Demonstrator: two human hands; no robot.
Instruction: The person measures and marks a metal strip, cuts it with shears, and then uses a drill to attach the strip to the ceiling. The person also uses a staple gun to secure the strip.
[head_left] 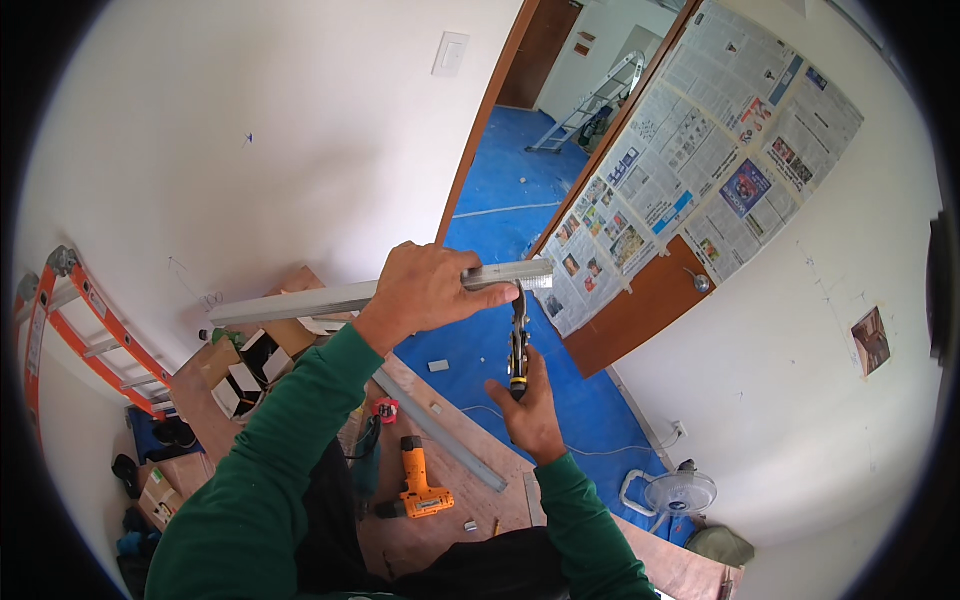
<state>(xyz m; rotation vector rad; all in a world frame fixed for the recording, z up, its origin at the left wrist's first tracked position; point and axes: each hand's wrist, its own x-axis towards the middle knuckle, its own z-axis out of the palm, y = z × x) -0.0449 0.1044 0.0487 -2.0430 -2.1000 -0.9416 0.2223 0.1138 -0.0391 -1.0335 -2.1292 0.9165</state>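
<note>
My left hand (422, 288) is closed around a long, light grey metal channel (300, 304), near its right end. The channel lies almost level across the view, its far end reaching toward the left wall. Below its right end, my right hand (532, 415) grips tin snips (519, 345) with black and yellow handles. The snips point upward, and their jaws meet the channel's lower edge beside my left thumb. Whether the jaws have bitten into the metal cannot be made out. Both my forearms wear green sleeves.
On the wooden board below lie an orange cordless drill (418, 483), another metal channel (440, 430) and opened cardboard boxes (250, 375). An orange ladder (95, 335) leans at left. Blue sheeting (480, 375) covers the floor. A newspaper-covered door (640, 300) and a fan (680, 492) are at right.
</note>
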